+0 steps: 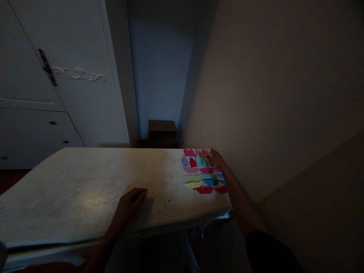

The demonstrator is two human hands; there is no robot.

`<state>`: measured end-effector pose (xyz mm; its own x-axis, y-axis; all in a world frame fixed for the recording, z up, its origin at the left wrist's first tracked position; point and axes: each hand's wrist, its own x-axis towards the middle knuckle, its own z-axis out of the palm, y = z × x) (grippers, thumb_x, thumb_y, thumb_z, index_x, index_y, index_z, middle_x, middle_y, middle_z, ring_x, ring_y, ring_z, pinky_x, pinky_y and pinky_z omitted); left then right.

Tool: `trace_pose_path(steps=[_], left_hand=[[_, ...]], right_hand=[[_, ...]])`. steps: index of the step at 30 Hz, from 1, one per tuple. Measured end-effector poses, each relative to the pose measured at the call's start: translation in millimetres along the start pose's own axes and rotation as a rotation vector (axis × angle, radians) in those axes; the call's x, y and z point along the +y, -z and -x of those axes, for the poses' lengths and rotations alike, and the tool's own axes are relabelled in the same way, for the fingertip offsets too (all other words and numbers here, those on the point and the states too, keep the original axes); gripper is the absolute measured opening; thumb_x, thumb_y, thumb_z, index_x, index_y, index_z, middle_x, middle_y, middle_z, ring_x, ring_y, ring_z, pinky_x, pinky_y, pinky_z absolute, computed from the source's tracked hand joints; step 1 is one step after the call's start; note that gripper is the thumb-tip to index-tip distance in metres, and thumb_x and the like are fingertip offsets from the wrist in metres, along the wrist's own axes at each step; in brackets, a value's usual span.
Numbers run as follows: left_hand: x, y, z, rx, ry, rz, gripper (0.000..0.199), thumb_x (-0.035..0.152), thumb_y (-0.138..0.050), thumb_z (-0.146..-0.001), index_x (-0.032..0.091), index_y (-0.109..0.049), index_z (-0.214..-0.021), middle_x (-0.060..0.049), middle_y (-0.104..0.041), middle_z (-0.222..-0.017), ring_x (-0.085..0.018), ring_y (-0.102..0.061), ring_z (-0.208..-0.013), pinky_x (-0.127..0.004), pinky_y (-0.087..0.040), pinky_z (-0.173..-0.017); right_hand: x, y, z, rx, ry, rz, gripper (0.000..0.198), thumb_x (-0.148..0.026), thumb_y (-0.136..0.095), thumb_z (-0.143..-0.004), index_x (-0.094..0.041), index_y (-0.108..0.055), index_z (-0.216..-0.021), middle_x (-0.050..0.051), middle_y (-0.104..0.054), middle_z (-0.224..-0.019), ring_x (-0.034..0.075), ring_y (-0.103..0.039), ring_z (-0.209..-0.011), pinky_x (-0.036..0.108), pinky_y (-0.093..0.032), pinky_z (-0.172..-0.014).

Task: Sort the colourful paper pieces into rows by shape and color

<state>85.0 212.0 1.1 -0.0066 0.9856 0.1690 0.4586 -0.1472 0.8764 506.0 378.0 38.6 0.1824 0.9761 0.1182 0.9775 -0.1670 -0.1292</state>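
Observation:
Small folded paper pieces (206,181) in pink, red, blue, green, yellow and purple lie in rows at the table's right end; many of the nearer ones look like boats. Over the far right corner of these rows is my right hand (217,159), its fingers closed at a small pink folded paper piece (211,152) that they partly cover. My left hand (131,201) rests on the tabletop left of the rows, fingers curled and thumb against them, with nothing visible inside.
The pale patterned table (93,178) has a front edge with a loose plastic-like cover. A tiny dark speck (170,198) lies near the middle. A wall (270,94) runs close along the right. A white cabinet (85,106) stands behind left, with a brown box-like piece of furniture (162,126) beyond.

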Motion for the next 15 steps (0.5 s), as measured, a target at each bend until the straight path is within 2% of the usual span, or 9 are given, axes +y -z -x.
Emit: trace_pose_path(steps=[4, 8, 11, 13, 15], left_hand=[[1, 4, -7, -0.025, 0.015, -0.010, 0.037, 0.055, -0.059, -0.075, 0.022, -0.074, -0.082, -0.006, -0.074, -0.088, -0.024, -0.069, -0.082, -0.034, -0.055, -0.076], [12, -3, -41, 0.028, 0.018, -0.034, 0.037, 0.054, -0.057, -0.076, 0.021, -0.073, -0.083, -0.005, -0.074, -0.086, -0.022, -0.068, -0.075, -0.031, -0.054, -0.068], [32, -35, -86, 0.051, -0.096, -0.114, 0.037, 0.051, -0.051, -0.082, 0.020, -0.070, -0.089, -0.005, -0.072, -0.086, -0.019, -0.065, -0.072, -0.030, -0.052, -0.067], [48, -70, -121, -0.004, -0.257, -0.185, 0.036, 0.047, -0.049, -0.086, 0.018, -0.068, -0.096, -0.007, -0.070, -0.091, -0.019, -0.064, -0.076, -0.032, -0.052, -0.074], [61, -110, -155, -0.065, -0.413, -0.286, 0.042, 0.044, -0.054, -0.085, 0.015, -0.063, -0.113, -0.012, -0.067, -0.107, -0.022, -0.064, -0.090, -0.036, -0.050, -0.085]], right_hand=[[-6, -22, -29, -0.060, -0.019, 0.001, 0.068, -0.051, -0.038, -0.093, -0.012, -0.031, -0.147, 0.022, -0.033, -0.149, 0.033, -0.034, -0.135, 0.047, -0.027, -0.107], [-6, -37, -45, -0.044, -0.062, 0.015, 0.072, -0.055, -0.034, -0.093, -0.011, -0.023, -0.150, 0.026, -0.020, -0.153, 0.039, -0.021, -0.140, 0.057, -0.020, -0.107], [-5, -43, -48, -0.061, -0.081, 0.010, 0.072, -0.057, -0.030, -0.093, -0.012, -0.025, -0.150, 0.026, -0.024, -0.152, 0.041, -0.024, -0.138, 0.059, -0.022, -0.105], [-5, -46, -47, -0.085, -0.062, -0.002, 0.069, -0.057, -0.028, -0.094, -0.016, -0.027, -0.149, 0.023, -0.028, -0.151, 0.039, -0.027, -0.138, 0.058, -0.023, -0.105], [-7, -49, -44, -0.101, -0.035, -0.009, 0.067, -0.057, -0.028, -0.094, -0.019, -0.028, -0.149, 0.021, -0.030, -0.151, 0.036, -0.027, -0.139, 0.055, -0.023, -0.107]])
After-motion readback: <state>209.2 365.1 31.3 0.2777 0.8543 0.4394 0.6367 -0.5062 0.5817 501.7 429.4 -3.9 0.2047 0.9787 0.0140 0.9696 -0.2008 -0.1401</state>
